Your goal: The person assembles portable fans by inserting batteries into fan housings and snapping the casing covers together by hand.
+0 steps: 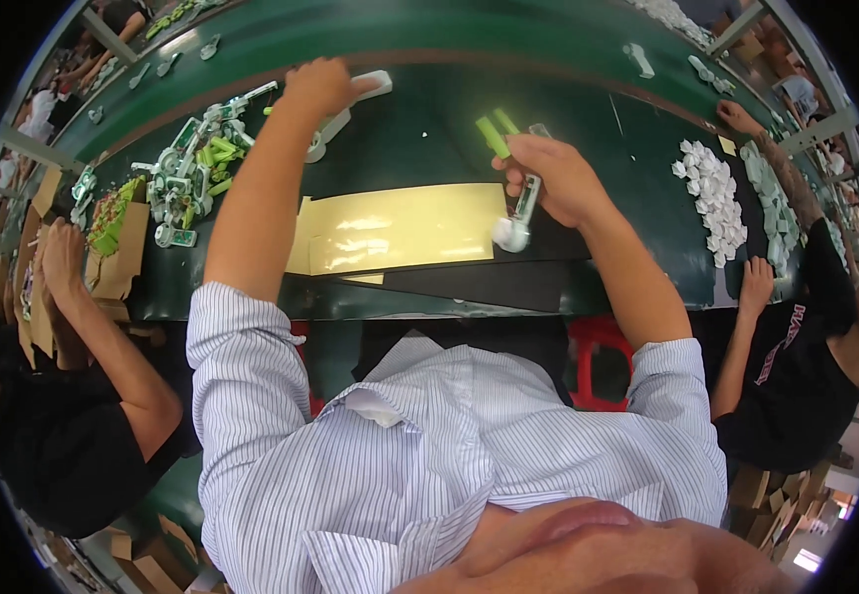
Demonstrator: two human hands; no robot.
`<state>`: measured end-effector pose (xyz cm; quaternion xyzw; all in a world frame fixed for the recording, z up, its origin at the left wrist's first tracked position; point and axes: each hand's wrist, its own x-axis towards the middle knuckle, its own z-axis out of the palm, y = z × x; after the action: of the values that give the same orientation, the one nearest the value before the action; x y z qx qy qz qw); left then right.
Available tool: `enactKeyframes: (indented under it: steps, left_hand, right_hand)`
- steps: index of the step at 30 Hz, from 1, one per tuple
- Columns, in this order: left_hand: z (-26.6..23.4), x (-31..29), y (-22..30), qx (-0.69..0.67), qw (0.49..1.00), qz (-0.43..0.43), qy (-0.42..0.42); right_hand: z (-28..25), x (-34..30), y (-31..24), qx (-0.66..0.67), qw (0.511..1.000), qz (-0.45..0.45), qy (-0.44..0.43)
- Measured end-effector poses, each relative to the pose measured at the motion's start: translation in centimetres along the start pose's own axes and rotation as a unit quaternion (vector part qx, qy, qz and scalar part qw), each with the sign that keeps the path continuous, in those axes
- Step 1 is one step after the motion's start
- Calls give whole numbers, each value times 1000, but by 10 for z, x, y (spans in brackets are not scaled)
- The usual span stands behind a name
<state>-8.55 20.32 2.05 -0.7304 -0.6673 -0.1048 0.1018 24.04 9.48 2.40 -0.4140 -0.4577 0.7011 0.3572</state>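
Observation:
My right hand (pixel 555 178) is closed round a slim white plastic casing (pixel 525 203) with a green strip inside and a round white end hanging down. Bright green plastic pieces (pixel 494 135) stick out past its thumb and fingers. My left hand (pixel 320 89) is stretched far forward over the table, one finger pointing right at a white plastic part (pixel 375 84). Another white part with a round end (pixel 328 134) lies just below that hand. The undersides of the left fingers are hidden, so its grip is unclear.
A shiny yellow sheet (pixel 404 230) lies on black sheets (pixel 508 282) before me. Left are piled casings (pixel 177 183), green pieces (pixel 219 158) and a cardboard box (pixel 120 247). White pieces (pixel 711 203) lie right. Co-workers' arms (pixel 102 327) flank me; a green conveyor (pixel 499 35) runs behind.

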Motion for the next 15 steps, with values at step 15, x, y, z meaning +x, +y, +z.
enactKeyframes:
  steps: [15]
  left_hand:
    - [-45, -68, 62, -229, 952, 202, -13]
  right_hand:
    - [-5, -39, -32, -285, 940, -183, 35]
